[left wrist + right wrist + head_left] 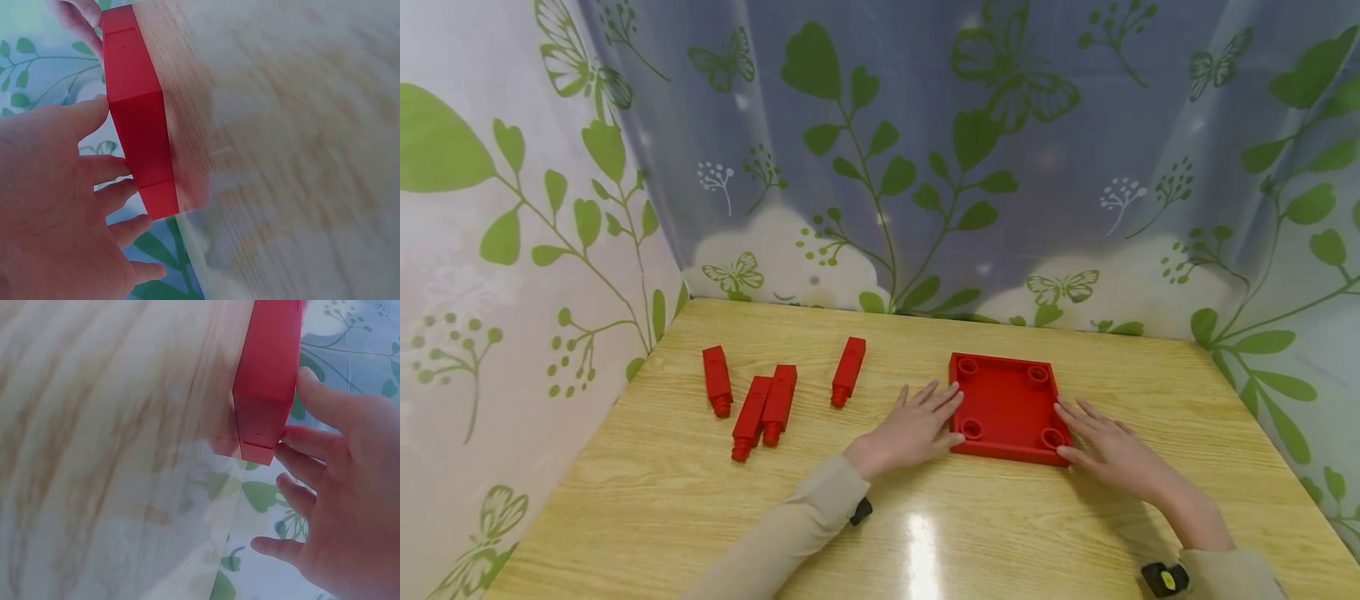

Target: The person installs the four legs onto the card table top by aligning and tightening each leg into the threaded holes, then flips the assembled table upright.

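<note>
A red square tray [1006, 404] with a raised rim and a round socket in each corner lies on the table. My left hand [913, 429] touches its left side, fingers spread, thumb at the near left corner. On the opposite side my right hand [1116, 450] rests its fingertips against the rim, thumb by the near right corner. In the left wrist view the left hand [56, 200] has its fingertips along the tray's side [140, 125]. The right wrist view has the right hand [356, 481] touching the tray's wall [265, 381] with relaxed fingers.
Several red square pegs with narrower, rounded ends lie left of the tray: one alone [849, 371], two side by side [780, 400] [752, 412], and another farther left [717, 377]. A patterned curtain [880, 167] hangs behind the wooden table [647, 483].
</note>
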{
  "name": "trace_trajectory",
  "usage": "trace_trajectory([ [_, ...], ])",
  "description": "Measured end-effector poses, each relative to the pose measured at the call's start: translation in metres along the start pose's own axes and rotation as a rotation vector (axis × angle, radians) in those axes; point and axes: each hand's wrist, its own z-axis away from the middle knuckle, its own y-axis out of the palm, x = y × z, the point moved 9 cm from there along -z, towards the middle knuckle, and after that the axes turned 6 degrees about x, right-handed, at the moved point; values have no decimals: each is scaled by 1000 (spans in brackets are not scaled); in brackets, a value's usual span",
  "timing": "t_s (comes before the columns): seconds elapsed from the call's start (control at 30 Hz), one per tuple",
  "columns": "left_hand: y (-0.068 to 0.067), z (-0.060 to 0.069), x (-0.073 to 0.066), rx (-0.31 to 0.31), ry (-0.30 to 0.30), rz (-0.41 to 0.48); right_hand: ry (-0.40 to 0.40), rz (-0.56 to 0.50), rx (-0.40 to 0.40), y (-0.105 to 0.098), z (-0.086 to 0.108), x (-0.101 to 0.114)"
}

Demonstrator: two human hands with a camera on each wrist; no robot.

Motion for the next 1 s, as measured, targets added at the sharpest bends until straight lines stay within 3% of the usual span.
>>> trace_trajectory([
  [1.0,-5,39,28,-35,-18,71,-82,-20,14,7,-17,39],
])
